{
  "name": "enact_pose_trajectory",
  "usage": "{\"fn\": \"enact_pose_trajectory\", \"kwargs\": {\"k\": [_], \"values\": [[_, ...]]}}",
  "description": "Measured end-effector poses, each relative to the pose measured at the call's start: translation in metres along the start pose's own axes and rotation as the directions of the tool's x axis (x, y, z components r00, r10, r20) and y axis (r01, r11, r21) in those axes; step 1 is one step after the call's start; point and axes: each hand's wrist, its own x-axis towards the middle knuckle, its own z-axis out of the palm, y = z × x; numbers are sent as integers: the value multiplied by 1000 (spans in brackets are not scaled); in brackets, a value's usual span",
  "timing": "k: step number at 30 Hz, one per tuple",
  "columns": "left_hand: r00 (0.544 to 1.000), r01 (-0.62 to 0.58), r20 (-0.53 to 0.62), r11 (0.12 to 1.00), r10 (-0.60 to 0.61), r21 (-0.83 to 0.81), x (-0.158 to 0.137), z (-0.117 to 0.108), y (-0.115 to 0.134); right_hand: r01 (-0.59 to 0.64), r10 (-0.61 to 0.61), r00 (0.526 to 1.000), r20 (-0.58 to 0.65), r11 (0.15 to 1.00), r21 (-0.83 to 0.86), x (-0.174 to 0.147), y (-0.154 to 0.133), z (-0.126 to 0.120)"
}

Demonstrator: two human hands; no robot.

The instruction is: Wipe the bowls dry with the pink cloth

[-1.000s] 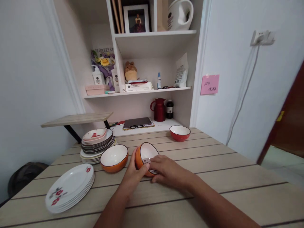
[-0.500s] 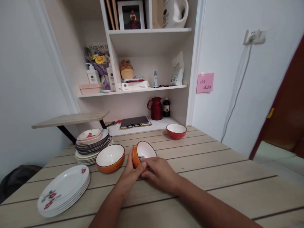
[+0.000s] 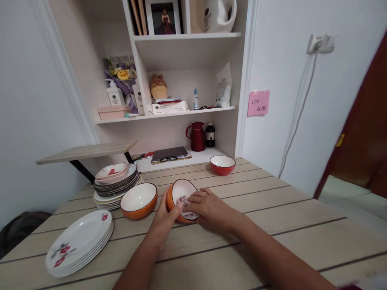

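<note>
An orange bowl with a white inside is tilted toward me above the table. Around its left side my left hand is wrapped, thumb at the rim. My right hand presses a crumpled, light patterned cloth into the bowl's lower inside, fingers bent over the rim. Just left of the held bowl, a second orange bowl stands upright on the table. A red bowl sits farther back, to the right.
White oval plates with red flowers are stacked at the left front. Behind them stands a taller pile of plates and dishes, beside a small raised wooden shelf. A red jug and a dark bottle stand in the back cabinet.
My right hand has shifted slightly right and opened out over the bowl, so more of the cloth shows. The bowl stays in my left hand. The view has shifted slightly.
</note>
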Motion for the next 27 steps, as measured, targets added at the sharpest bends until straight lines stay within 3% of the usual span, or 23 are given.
{"fn": "enact_pose_trajectory", "kwargs": {"k": [5,12,21,27], "values": [[1000,8,28,998,-6,-64,-1,-4,-1,-14,22,999,-49,987,161,5,-13,9],[1000,-18,-11,1000,18,-16,-2,-3,0,-53,113,983,-148,932,358,17,-31,16],[999,-33,-36,998,34,48,-1,-3,-3,-18,14,1000,22,988,156,6,-3,3],[999,-9,-44,999,11,36,3,-3,-5,-9,10,1000,-22,998,58,4,-10,3]]}}
